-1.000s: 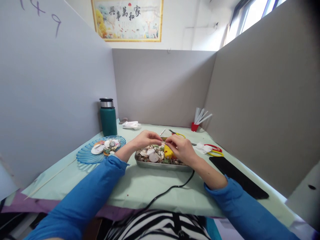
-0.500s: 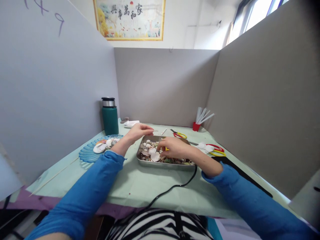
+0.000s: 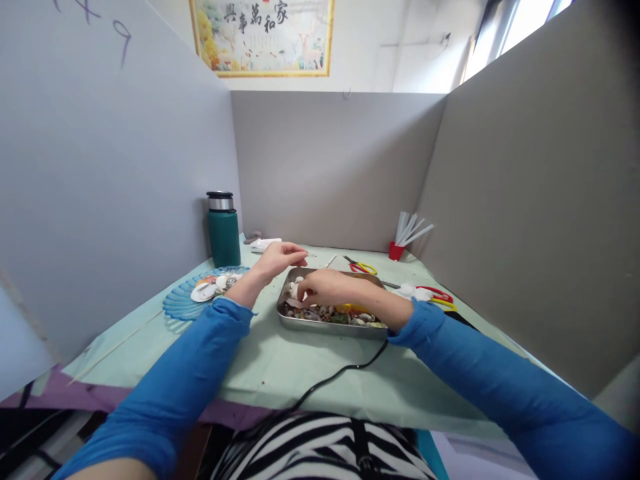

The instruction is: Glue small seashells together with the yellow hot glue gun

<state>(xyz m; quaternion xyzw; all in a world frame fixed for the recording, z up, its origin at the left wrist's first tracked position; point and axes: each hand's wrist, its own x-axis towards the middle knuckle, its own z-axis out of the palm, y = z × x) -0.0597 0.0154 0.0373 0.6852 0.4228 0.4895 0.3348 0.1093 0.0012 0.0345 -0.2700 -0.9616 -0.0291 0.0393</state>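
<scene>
A steel tray [image 3: 325, 326] of mixed shells stands in the middle of the green table cover. My right hand [image 3: 325, 288] reaches leftward across the tray, fingers curled down and pinched among pale shells [image 3: 294, 291] at its left end; what they grip is hidden. A yellow tool [image 3: 351, 309] lies in the tray under my right wrist, and its black cord [image 3: 345, 371] runs toward me. My left hand [image 3: 279, 257] hovers above the tray's far left corner, fingertips pinched on something tiny I cannot make out.
A blue glass plate [image 3: 179, 308] with shells sits left of the tray, a green flask [image 3: 223, 231] behind it. Scissors [image 3: 363, 267] lie behind the tray, and a second pair [image 3: 436, 298] to the right. A red cup [image 3: 396, 251] holds white sticks. Grey partitions enclose three sides.
My right hand set the yellow tool down in the tray and slid left onto the shells. My left hand lifted back and left, away from the right hand.
</scene>
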